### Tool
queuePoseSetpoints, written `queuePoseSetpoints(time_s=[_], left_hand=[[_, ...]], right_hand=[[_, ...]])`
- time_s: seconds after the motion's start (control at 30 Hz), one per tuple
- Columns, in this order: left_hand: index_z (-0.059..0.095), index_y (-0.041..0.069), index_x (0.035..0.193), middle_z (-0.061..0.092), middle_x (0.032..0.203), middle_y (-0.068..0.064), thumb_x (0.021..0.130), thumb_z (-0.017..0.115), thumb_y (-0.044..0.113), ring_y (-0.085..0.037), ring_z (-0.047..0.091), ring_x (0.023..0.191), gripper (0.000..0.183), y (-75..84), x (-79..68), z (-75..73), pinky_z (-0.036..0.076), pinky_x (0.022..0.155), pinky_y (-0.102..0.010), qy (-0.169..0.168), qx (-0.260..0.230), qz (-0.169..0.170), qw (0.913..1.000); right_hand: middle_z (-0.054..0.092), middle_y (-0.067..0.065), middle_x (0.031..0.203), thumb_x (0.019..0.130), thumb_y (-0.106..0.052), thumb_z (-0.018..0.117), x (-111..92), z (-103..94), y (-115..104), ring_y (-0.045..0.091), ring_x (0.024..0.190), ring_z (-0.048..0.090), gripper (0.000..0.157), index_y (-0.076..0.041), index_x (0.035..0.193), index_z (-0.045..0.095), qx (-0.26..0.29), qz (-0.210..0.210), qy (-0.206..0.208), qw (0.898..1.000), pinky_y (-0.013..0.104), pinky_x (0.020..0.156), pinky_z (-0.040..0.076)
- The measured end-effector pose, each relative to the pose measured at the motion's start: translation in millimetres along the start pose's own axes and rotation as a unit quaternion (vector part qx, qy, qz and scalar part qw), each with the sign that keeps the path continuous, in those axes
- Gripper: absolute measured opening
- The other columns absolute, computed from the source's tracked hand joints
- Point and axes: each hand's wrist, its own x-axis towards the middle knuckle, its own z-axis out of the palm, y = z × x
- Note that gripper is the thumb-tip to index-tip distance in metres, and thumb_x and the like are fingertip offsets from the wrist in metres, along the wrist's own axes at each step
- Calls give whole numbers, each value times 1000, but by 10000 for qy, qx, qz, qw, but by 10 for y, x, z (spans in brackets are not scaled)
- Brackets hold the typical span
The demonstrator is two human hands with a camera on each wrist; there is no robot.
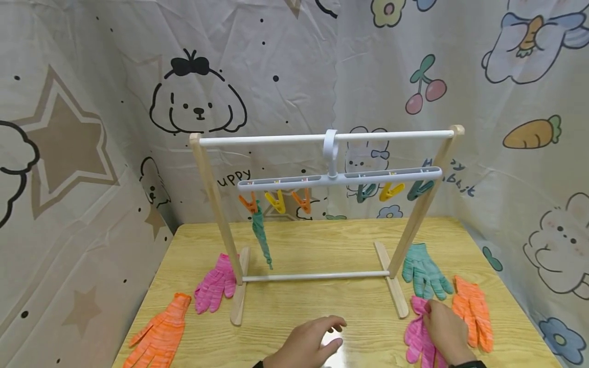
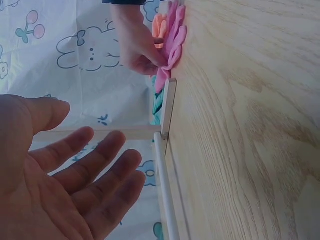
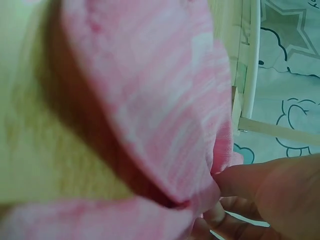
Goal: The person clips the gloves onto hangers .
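Observation:
My right hand [image 1: 445, 329] pinches a pink knit glove [image 1: 416, 337] near its cuff at the front right of the table. In the right wrist view the thumb and fingers [image 3: 235, 185] gather the pink fabric [image 3: 150, 100], which fills much of that view. My left hand [image 1: 307, 341] hovers over the front middle of the table, its fingers spread and holding nothing. Above stands a rack with a white hanger [image 1: 294, 181] hooked on its top bar. Orange, yellow and teal clips line the hanger, and a teal glove [image 1: 260, 235] hangs from the leftmost orange clip [image 1: 248, 203].
Beside the right hand lie a teal glove [image 1: 424, 271] and an orange glove [image 1: 474, 312]. To the left are another pink glove [image 1: 216, 286] and orange glove [image 1: 161, 332]. The rack's wooden feet [image 1: 391, 281] and lower white bar [image 1: 317, 276] span the middle of the table.

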Motion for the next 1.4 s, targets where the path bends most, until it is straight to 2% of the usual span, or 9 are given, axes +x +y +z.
queuePoseSetpoints(time_s=[0.4,0.57,0.77,0.93,1.1,1.4], left_hand=[[61,24,131,70,119,6,104,57,33,-8,67,107,29,-8,67,-17,52,79,-22,79,1,98,9999],[61,22,131,70,122,8,105,55,35,-8,66,108,30,6,87,-47,53,80,-22,187,116,199,9996],[63,21,130,71,120,9,104,55,33,-9,67,108,29,11,92,-64,53,80,-22,265,143,275,9992],[62,22,130,71,120,9,104,56,33,-6,66,107,29,7,83,-73,53,80,-22,262,138,251,9992],[62,22,130,71,119,9,105,55,34,-9,67,109,29,8,83,-84,53,82,-23,270,115,195,9994],[61,22,131,71,122,7,105,55,33,-12,68,110,30,28,101,-91,54,84,-25,469,255,272,9982]], right_hand=[[70,9,83,95,-15,65,-33,-95,-57,22,68,66,15,-1,101,67,303,15,410,9987,40,54,48],[72,13,88,94,-11,66,-78,-166,-129,27,74,69,17,1,106,68,427,-17,708,9966,43,57,51],[71,13,90,94,-10,68,-117,-265,-252,25,76,69,19,2,109,68,518,-152,902,9945,41,59,52],[72,15,92,92,-9,70,-179,-301,-339,28,78,69,20,3,108,68,584,-508,1342,9879,42,60,53],[72,17,93,90,-9,73,-210,-320,-414,29,77,69,19,1,106,70,642,-741,1735,9799,39,56,51],[71,11,88,88,-10,76,-233,-378,-568,21,70,65,17,-3,103,73,729,-1214,2349,9616,32,52,47]])
